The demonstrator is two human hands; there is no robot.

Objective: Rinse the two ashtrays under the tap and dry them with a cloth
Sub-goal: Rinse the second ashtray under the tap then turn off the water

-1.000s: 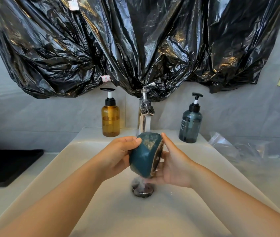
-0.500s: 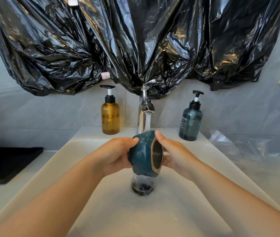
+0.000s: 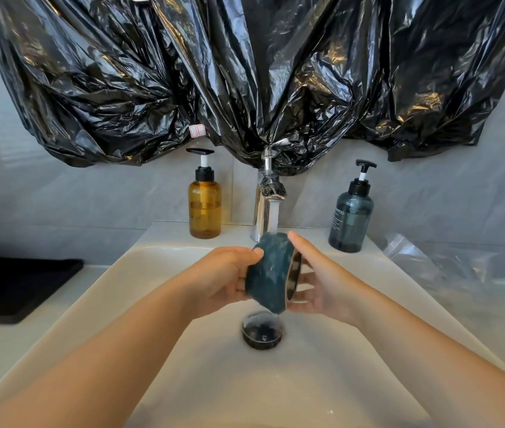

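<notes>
Under the tap [image 3: 268, 208], left fingers [image 3: 245, 255] grip the ashtray [image 3: 271, 270], right fingers [image 3: 308, 252] straight against it

Ashtray [image 3: 271, 270]: outer wall teal with a mottled glaze, wet. Rim edge bare and tan. Inner face reflective, like metal.

Tap [image 3: 260, 217]: polished chrome, mirror-bright, with crinkled black film wrapped round its neck.

Sink [image 3: 183, 381]: off-white, smooth, low sheen.

Sheeting [image 3: 245, 72] above: black plastic, glossy, heavily creased.

Amber bottle [image 3: 204, 208]: translucent plastic with a black matt pump.

Grey-blue bottle [image 3: 350, 220]: translucent plastic with pale print.

Wall [image 3: 59, 205]: grey, matt, smooth.

Dark mat [image 3: 19, 285] on the counter [image 3: 13, 350]: black and matt. Its weave cannot be told.

Film [image 3: 461, 267] at the right: clear plastic, wrinkled, shiny.
</notes>
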